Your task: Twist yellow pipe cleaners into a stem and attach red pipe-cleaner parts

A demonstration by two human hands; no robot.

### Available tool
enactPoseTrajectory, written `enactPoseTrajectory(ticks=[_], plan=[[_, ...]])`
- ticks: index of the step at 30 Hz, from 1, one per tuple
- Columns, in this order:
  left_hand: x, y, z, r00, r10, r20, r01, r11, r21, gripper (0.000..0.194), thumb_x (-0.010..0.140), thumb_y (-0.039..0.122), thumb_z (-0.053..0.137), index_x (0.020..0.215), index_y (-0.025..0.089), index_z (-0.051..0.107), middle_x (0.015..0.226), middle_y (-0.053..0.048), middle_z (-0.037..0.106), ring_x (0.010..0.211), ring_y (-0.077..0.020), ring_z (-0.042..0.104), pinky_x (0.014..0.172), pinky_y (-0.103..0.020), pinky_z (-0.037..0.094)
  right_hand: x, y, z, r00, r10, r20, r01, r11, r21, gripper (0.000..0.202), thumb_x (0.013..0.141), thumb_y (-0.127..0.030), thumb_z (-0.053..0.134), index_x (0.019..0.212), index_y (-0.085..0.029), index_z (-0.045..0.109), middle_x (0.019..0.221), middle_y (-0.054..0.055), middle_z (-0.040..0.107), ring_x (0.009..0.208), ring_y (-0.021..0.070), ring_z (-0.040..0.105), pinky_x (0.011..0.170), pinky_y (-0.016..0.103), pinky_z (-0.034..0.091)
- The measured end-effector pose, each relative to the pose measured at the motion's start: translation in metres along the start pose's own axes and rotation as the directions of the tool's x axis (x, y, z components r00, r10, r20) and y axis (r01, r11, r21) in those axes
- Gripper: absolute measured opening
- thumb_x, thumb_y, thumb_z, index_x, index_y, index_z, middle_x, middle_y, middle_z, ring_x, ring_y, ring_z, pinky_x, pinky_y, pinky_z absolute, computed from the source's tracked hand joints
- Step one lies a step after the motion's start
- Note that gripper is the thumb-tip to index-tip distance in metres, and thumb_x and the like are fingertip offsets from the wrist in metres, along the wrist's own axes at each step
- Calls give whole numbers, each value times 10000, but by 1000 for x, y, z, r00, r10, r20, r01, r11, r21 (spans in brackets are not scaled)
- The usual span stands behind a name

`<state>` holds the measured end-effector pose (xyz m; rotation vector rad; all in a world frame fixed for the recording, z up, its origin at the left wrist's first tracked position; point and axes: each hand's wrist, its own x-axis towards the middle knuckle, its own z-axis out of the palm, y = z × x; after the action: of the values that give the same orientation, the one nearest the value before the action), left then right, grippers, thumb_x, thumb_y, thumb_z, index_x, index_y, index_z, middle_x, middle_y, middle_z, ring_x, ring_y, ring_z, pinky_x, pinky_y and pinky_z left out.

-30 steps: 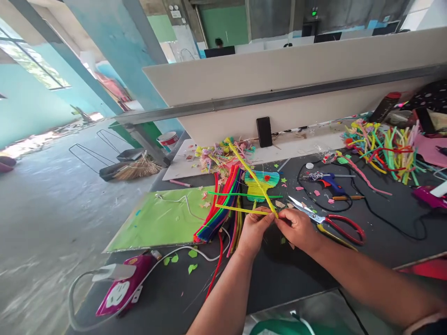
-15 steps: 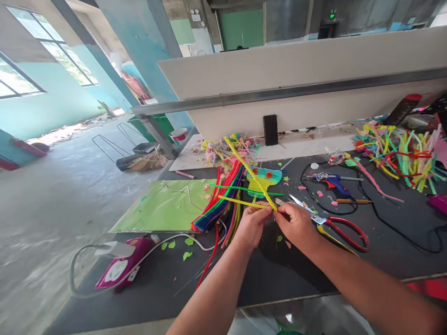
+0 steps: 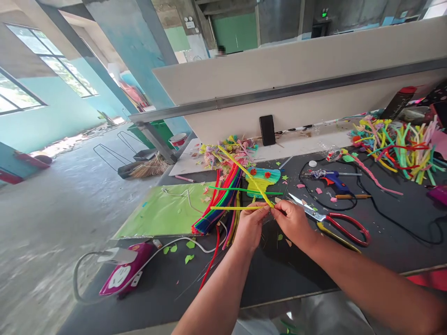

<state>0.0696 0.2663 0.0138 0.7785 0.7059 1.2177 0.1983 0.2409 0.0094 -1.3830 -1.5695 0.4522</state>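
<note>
Both hands meet above the dark table (image 3: 279, 281), at the lower end of a twisted yellow stem (image 3: 232, 160) that slants up and away to the left. The left hand (image 3: 251, 225) is nearly closed, thumb and forefinger pinching the stem's end; a thin yellow strand (image 3: 226, 208) runs out leftward from the same grip. The right hand (image 3: 291, 222) is curled, its fingertips pinched together on that end from the other side, just beside the left. Beyond them lies a blue-and-yellow craft piece (image 3: 274, 176) with red dots, a green strand (image 3: 261, 192) across it. To the left, a bundle (image 3: 223, 200) of coloured strands overlaps the edge of a green sheet (image 3: 157, 209). Red-handled scissors (image 3: 320, 217) lie open near the right hand, the glue gun (image 3: 337, 184) farther out, and a dark phone (image 3: 267, 130) leans upright against the white board (image 3: 296, 104). As for writing, the purple box (image 3: 127, 270) at the near left bears a pale label (its print too blurred to read), the dark bottle (image 3: 398, 103) at far right shows faint marks, and a lit green sign (image 3: 324, 13) on the back wall is too small to make out.
</note>
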Motion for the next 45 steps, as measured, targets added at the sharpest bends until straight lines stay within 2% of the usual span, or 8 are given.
enactPoseTrajectory(ticks=[6, 11, 15, 24, 32, 35, 40, 45], plan=[[-1, 3, 2, 1000, 19, -5, -19, 1000, 25, 110, 617, 155, 777, 707, 134, 717, 686, -24, 671, 678, -107, 599, 691, -231, 444, 2, -5, -4, 940, 229, 255, -321, 849, 420, 225, 833, -354, 547, 679, -190, 542, 534, -41, 478, 474, 111, 465, 481, 238, 407], [-2, 7, 3, 1000, 22, -1, -22, 998, 51, 112, 615, 169, 784, 706, 138, 726, 670, -25, 678, 662, -114, 608, 699, -249, 461, 2, -5, -4, 891, 181, 416, -437, 588, 680, 270, 805, -407, 608, 679, -180, 535, 523, -63, 419, 422, 73, 368, 476, 235, 438], [-2, 7, 2, 999, 28, 15, -29, 998, 48, 121, 622, 174, 783, 721, 130, 730, 671, -31, 676, 656, -117, 607, 678, -247, 467, 2, -4, -3, 863, 171, 475, -496, 462, 735, 230, 799, -362, 630, 695, -177, 541, 534, -69, 420, 412, 60, 337, 462, 225, 410], [-1, 9, 3, 995, -35, 97, 33, 999, 24, 110, 648, 197, 769, 724, 127, 731, 642, -31, 652, 625, -124, 598, 643, -252, 470, 2, -8, -4, 850, 134, 510, -518, 392, 760, 223, 801, -355, 643, 711, -168, 562, 539, -71, 423, 421, 54, 321, 488, 229, 388], [-3, 15, -1, 992, -38, 120, 30, 997, 68, 121, 620, 200, 791, 684, 143, 705, 676, -24, 647, 636, -107, 589, 657, -235, 465, 6, -5, -11, 693, -19, 721, -709, 166, 685, 212, 794, -346, 650, 728, -163, 567, 526, -73, 404, 402, 46, 294, 456, 222, 373], [-3, 16, -1, 996, -17, 83, 10, 996, 89, 149, 611, 219, 800, 700, 151, 702, 659, -15, 642, 613, -100, 580, 649, -237, 453, 8, -6, -12, 685, 18, 729, -710, 244, 661, 235, 788, -376, 649, 732, -163, 568, 539, -65, 438, 403, 51, 327, 466, 236, 409], [1, 10, -3, 997, 79, 1, -78, 985, 152, 148, 599, 201, 803, 704, 153, 709, 660, -5, 649, 639, -92, 571, 663, -222, 431, 7, -4, -8, 881, 204, 426, -441, 678, 588, 272, 754, -449, 668, 775, -190, 588, 631, -31, 539, 497, 102, 487, 485, 251, 467], [1, 7, -3, 993, 114, 23, -116, 968, 224, 113, 620, 199, 787, 701, 165, 716, 697, -15, 661, 694, -115, 581, 712, -244, 445, 5, 3, -6, 988, 62, 144, -94, 970, 224, 177, 798, -373, 632, 745, -205, 638, 627, 1, 591, 555, 139, 550, 491, 241, 435]])
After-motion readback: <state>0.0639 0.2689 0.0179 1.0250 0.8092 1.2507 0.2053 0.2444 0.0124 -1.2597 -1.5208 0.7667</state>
